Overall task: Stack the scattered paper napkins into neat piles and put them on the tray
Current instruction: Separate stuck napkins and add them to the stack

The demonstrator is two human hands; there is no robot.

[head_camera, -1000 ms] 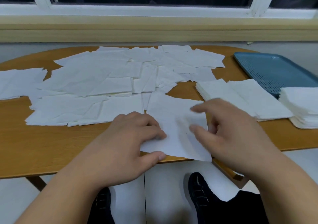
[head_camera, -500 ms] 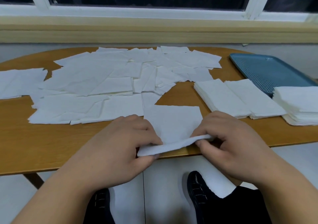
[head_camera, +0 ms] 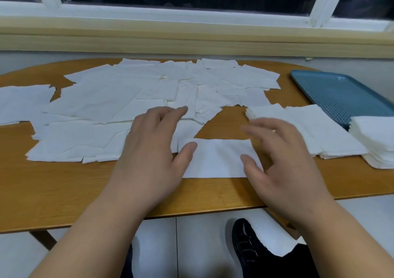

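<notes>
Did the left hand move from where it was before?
Yes. The left hand went forward, away from the table's near edge and toward the scattered napkins; its thumb rests on the folded napkin.

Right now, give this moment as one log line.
left hand: open, thumb on folded napkin | right hand: same | two piles: beside tray

Below the right hand (head_camera: 283,160) was a black shoe (head_camera: 245,248) and a dark trouser leg (head_camera: 302,262); below the left hand (head_camera: 149,156), a second black shoe (head_camera: 128,262).
</notes>
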